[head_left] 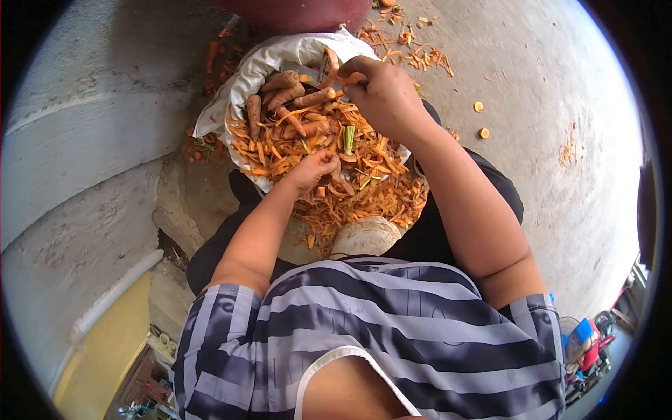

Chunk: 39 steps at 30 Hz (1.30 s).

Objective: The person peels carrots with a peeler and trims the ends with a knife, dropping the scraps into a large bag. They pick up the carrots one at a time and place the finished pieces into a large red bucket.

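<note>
Unpeeled carrots point(283, 96) lie on a heap of orange peelings point(280, 155) in a white sack point(269, 54) with its rim rolled down. My right hand point(388, 94) is above the far right side of the sack, its fingers closed on a carrot point(331, 64). Lower and nearer to me, my left hand point(310, 172) is closed in a pinch over the peelings. A brownish orange piece shows at its fingertips, but I cannot make out what it is. Between the hands lies a green stalk end point(348, 140).
A dark red container point(301, 14) stands behind the sack. Carrot scraps point(427, 57) and cut round slices point(479, 106) are scattered on the concrete floor point(539, 168). A curved concrete wall point(84, 140) runs along the left. A whitish rounded object point(367, 236) sits close to my body.
</note>
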Motion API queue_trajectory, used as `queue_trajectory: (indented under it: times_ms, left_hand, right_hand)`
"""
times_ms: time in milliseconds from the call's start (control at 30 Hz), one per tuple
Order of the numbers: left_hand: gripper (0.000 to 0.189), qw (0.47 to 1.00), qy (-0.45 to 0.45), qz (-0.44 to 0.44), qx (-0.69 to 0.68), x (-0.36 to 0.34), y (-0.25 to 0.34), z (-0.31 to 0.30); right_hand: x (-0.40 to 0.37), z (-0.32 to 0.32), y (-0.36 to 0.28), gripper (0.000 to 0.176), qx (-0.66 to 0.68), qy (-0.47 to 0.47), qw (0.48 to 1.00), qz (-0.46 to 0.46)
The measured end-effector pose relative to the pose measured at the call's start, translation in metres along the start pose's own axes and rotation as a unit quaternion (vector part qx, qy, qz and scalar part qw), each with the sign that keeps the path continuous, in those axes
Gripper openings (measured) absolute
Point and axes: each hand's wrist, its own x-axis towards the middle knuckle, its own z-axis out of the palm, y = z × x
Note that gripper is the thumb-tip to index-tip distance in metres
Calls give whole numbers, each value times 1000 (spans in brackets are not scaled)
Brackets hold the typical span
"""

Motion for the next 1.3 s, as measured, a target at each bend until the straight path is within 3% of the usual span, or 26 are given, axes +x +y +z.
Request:
queue_trajectory:
  times_ms: [67, 167, 200, 300, 400, 500, 633, 767, 900, 1000, 1100, 1133, 1233, 1300]
  left_hand:
    - [25, 978, 43, 34, 200, 8, -2, 1]
    - [27, 920, 184, 60, 340, 4, 17, 11]
    - [26, 906, 220, 15, 361, -7, 45, 19]
    - [29, 790, 363, 93, 485, -1, 60, 3]
    - [38, 737, 413, 60, 532, 13, 68, -9]
    - [43, 729, 379, 67, 567, 32, 61, -39]
    - [40, 817, 395, -115, 403, 16, 78, -56]
    - [46, 803, 445, -104, 383, -5, 73, -69]
    - [31, 843, 427, -5, 328, -66, 104, -52]
    - [25, 898, 350, 166, 209, -106, 105, -53]
    - [17, 922, 268, 279, -14, -148, 117, -26]
    - [15, 916, 241, 305, -96, -160, 122, -17]
    - [17, 867, 256, 344, -255, -157, 113, -13]
    - [26, 867, 255, 317, -287, -147, 114, 2]
  right_hand:
    - [1, 0, 1, 24, -5, -3, 1000, 2]
    - [1, 1, 2, 24, -11, -6, 1000, 9]
    - [1, 1, 2, 23, -13, -7, 1000, 12]
    - [1, 2, 2, 23, -3, -1, 1000, 6]
    - [2, 3, 2, 24, 2, -12, 1000, 22]
    - [2, 2, -1, 22, 16, -6, 1000, 11]
    - [2, 4, -3, 18, 35, -13, 999, 0]
    - [3, 10, 2, 18, 28, -10, 1000, -2]
    - [1, 8, -7, 28, -37, -70, 996, 36]
    - [-6, 26, -9, 45, -79, -95, 989, -77]
    - [-22, 41, -38, 91, -121, -172, 973, -98]
    - [-23, 53, -37, 98, -115, -167, 966, -160]
    - [-31, 73, -52, 58, -59, -135, 981, -129]
    - [-33, 87, -57, 52, -57, -111, 986, -114]
